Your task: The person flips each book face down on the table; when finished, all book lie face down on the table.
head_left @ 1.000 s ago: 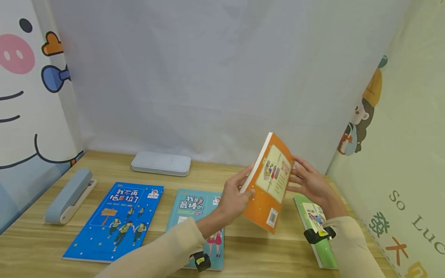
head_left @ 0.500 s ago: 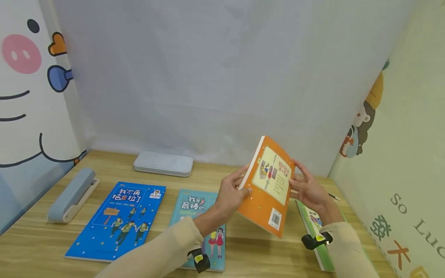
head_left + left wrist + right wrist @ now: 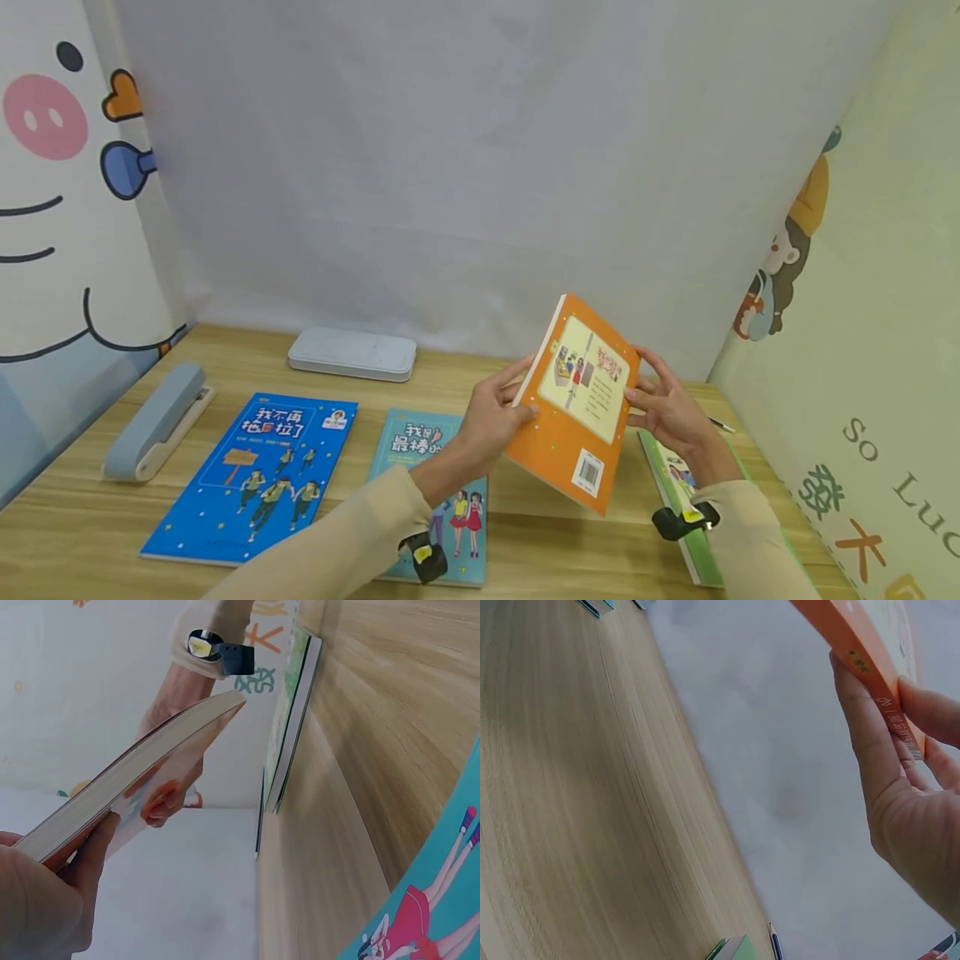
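An orange book (image 3: 573, 408) is held up tilted above the table, its back cover with a barcode facing the head camera. My left hand (image 3: 491, 412) grips its page edge, thumb on the back cover and fingers behind. On the opposite side, my right hand (image 3: 667, 408) holds the spine edge between thumb and fingers. The right wrist view shows the printed spine (image 3: 881, 701) between thumb and fingers. Page edges (image 3: 135, 769) of the book show in the left wrist view. Below my left forearm lies a teal book (image 3: 468, 550), partly covered; a green book (image 3: 697, 550) lies under my right wrist.
A blue book (image 3: 247, 483) lies flat on the left of the wooden table (image 3: 555, 558). A blue-grey stapler (image 3: 157, 425) stands left of it. A pale blue case (image 3: 352, 354) sits at the back by the curtain. A pencil (image 3: 775, 941) lies beyond the green book.
Both hands have turned the orange book so its back cover faces the head camera more squarely. It has shifted slightly left and down. The head view has shifted a little, and the pencil has come into sight.
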Demonstrator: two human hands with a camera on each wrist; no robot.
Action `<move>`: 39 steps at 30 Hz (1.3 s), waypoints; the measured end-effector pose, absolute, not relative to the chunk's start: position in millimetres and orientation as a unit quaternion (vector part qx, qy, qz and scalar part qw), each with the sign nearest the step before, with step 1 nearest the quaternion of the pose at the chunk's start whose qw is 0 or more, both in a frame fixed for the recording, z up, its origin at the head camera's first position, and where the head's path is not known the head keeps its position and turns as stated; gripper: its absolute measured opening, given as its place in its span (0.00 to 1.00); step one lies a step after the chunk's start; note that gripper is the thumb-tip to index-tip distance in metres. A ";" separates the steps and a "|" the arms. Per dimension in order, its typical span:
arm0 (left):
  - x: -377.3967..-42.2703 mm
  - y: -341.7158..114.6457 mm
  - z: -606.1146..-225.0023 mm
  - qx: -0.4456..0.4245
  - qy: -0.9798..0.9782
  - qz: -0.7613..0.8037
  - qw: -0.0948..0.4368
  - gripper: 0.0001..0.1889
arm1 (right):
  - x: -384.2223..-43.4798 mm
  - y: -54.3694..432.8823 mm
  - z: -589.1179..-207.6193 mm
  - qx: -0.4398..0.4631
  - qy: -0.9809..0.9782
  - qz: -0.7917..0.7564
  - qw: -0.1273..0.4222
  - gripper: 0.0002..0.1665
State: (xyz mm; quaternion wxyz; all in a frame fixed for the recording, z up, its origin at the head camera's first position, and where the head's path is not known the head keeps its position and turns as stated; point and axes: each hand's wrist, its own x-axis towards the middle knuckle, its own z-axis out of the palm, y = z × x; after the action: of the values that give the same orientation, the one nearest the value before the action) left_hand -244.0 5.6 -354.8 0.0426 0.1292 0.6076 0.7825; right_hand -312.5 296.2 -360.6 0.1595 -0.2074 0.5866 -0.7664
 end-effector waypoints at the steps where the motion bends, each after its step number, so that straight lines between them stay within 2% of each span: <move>1: -244.4 5.0 -355.1 0.132 0.612 0.779 0.042 0.37 | -312.4 296.6 -360.8 -0.211 0.581 -0.769 0.159 0.39; 9: -259.3 -3.3 -350.7 0.192 0.676 0.710 0.054 0.44 | -312.6 298.8 -360.9 -0.231 0.581 -0.765 0.156 0.37; 19: -284.8 -21.7 -334.6 0.221 0.756 0.605 0.117 0.28 | -309.3 297.1 -361.3 -0.198 0.615 -0.750 0.143 0.38; 25: -286.4 -23.5 -340.9 0.214 0.750 0.612 0.132 0.29 | -309.7 297.6 -362.1 -0.183 0.645 -0.729 0.140 0.39; 32: -286.4 -24.3 -349.6 0.208 0.727 0.638 0.145 0.30 | -307.2 297.8 -358.5 -0.180 0.653 -0.723 0.139 0.47; 39: -284.1 -19.5 -355.5 0.173 0.704 0.672 0.147 0.29 | -305.1 301.5 -358.9 -0.196 0.648 -0.721 0.146 0.50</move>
State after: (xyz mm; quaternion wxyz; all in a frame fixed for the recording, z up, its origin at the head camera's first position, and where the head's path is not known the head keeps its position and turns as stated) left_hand -284.1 -19.5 -355.5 0.1467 0.1733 0.7044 0.6725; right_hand -305.1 301.5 -358.9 0.1456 -0.1959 0.6483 -0.7212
